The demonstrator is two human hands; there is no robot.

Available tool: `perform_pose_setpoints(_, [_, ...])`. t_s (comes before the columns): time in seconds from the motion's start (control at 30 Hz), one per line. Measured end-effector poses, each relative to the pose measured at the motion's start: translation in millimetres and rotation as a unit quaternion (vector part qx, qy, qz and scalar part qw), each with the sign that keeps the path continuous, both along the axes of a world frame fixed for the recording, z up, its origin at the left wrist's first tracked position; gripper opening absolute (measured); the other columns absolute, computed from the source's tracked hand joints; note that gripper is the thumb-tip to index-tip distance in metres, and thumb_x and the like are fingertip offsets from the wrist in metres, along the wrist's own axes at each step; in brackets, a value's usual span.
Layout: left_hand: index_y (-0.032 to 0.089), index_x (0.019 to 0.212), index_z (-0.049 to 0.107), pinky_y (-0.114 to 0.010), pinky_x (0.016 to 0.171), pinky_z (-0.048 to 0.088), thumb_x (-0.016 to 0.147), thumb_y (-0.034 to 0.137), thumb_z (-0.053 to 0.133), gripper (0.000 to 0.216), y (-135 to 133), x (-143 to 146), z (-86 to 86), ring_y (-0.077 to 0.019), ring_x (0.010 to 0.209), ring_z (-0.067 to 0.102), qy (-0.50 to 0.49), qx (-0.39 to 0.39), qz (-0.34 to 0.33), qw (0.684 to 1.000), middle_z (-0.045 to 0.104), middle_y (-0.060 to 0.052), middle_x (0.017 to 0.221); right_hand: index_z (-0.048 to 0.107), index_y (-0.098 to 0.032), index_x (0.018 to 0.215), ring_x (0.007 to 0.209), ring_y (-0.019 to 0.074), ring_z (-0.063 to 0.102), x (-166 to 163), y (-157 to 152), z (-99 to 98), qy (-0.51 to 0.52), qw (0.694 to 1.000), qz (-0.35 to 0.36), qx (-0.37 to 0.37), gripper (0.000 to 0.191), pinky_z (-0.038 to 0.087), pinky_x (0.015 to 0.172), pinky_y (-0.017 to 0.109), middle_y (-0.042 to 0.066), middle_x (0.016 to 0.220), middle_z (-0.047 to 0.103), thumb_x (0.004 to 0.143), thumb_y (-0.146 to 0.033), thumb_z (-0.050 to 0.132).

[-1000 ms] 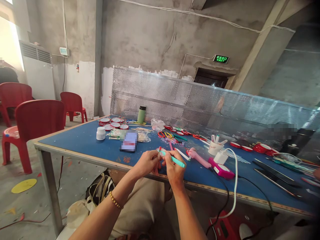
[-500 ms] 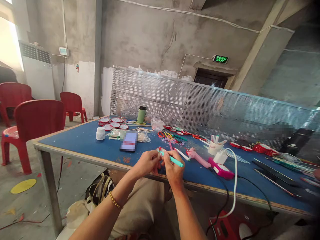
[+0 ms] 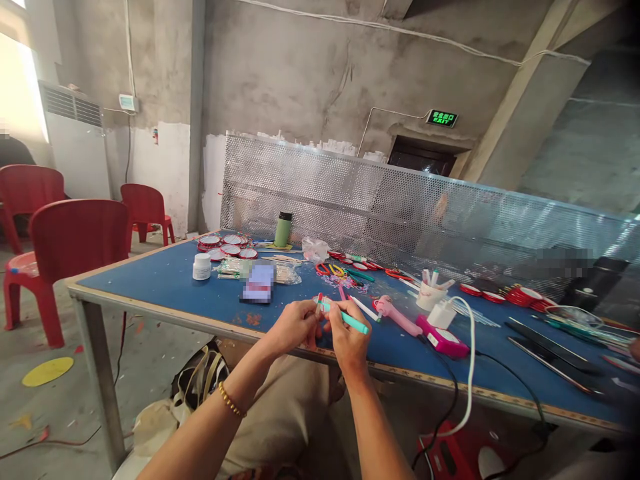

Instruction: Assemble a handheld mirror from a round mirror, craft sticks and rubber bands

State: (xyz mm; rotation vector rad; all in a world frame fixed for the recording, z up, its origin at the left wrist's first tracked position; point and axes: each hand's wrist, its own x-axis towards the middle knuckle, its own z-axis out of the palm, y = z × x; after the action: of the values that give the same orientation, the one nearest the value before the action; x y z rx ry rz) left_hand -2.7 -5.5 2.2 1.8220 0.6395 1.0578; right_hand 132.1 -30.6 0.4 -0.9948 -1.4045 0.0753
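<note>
R hand (image 3: 350,342), w/ 1 pen (image 3: 356,324) (teal)

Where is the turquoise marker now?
In the head view, the turquoise marker is just right of centre, in the right hand, beside the left hand.

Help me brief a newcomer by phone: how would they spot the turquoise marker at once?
Find the blue-topped table in front of the perforated metal screen. Over its near edge, the person's right hand grips the turquoise marker, one end poking out to the right. Its turquoise barrel sets it apart from the white pen lying just beyond the hand.
</note>
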Motion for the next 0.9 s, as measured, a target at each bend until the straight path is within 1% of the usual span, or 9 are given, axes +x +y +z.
perform_pose_setpoints(0.23, [0.019,0.069,0.047,-0.019,0.039,0.038,0.087,0.035,0.045,0.024,-0.1,0.1,-0.3,-0.0112,0.041,0.058,-0.006,-0.014,-0.005,1.000,0.059,0.003,0.057,0.055,-0.019,0.071,0.042,0.0100,0.056,0.0,1.4,-0.3,0.013,1.000,0.007,0.007,0.023,0.044,0.043,0.020,-0.004,0.058,0.057,0.090,-0.033,0.056])
perform_pose_setpoints(0.4, [0.019,0.068,0.047,-0.020,0.040,0.039,0.088,0.034,0.045,0.025,0.8,-0.2,-0.6,-0.0115,0.040,0.057,-0.005,-0.001,-0.001,1.000,0.057,0.003,0.053,0.056,-0.019,0.070,0.043,0.0100,0.056,-0.1,0.9,-1.0,-0.009,1.000,-0.002,0.003,0.024,0.044,0.044,0.021,-0.003,0.058,0.058,0.090,-0.033,0.056])
perform_pose_setpoints(0.53, [0.019,0.068,0.047,-0.020,0.040,0.039,0.089,0.037,0.045,0.027,1.8,0.0,-2.0,-0.0123,0.040,0.057,0.003,0.009,0.008,1.000,0.056,0.003,0.050,0.057,-0.019,0.069,0.044,0.0103,0.056,0.0,0.9,-1.1,-0.025,1.000,-0.012,0.010,0.025,0.044,0.045,0.021,-0.003,0.056,0.057,0.090,-0.033,0.055])
perform_pose_setpoints(0.7, [0.019,0.068,0.047,-0.020,0.040,0.038,0.089,0.038,0.044,0.028,1.4,0.0,-1.5,-0.0121,0.040,0.057,0.005,0.011,0.009,1.000,0.056,0.004,0.049,0.057,-0.019,0.069,0.044,0.0106,0.056,0.1,2.3,-1.2,-0.026,0.999,-0.015,0.016,0.025,0.044,0.045,0.021,-0.003,0.056,0.058,0.090,-0.033,0.055])
perform_pose_setpoints(0.9, [0.019,0.068,0.046,-0.020,0.040,0.038,0.089,0.037,0.044,0.028,0.2,-0.1,-0.6,-0.0120,0.041,0.057,0.006,0.006,0.010,1.000,0.057,0.003,0.051,0.057,-0.019,0.069,0.044,0.0105,0.056,0.8,1.1,-1.3,-0.027,0.999,-0.016,0.009,0.025,0.044,0.045,0.021,-0.003,0.056,0.058,0.090,-0.032,0.055])
